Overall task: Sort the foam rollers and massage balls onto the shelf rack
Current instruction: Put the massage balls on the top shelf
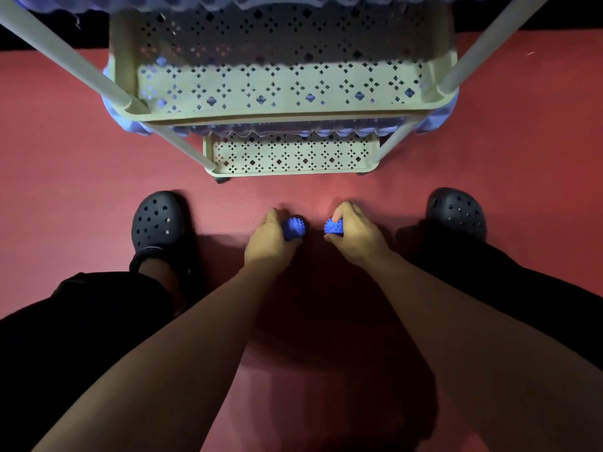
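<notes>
Two blue spiky massage balls lie low over the red mat, just in front of the shelf rack. My left hand grips the left ball, its fingers curled round it. My right hand grips the right ball the same way. The two balls are a small gap apart. The cream rack has perforated tiers with blue frilled edging; its lowest tier is just beyond my hands. No foam roller shows.
My feet in dark clogs stand on the red mat, the left clog and the right clog either side of my hands. The rack's slanted poles rise at both sides. A dark floor lies behind the mat.
</notes>
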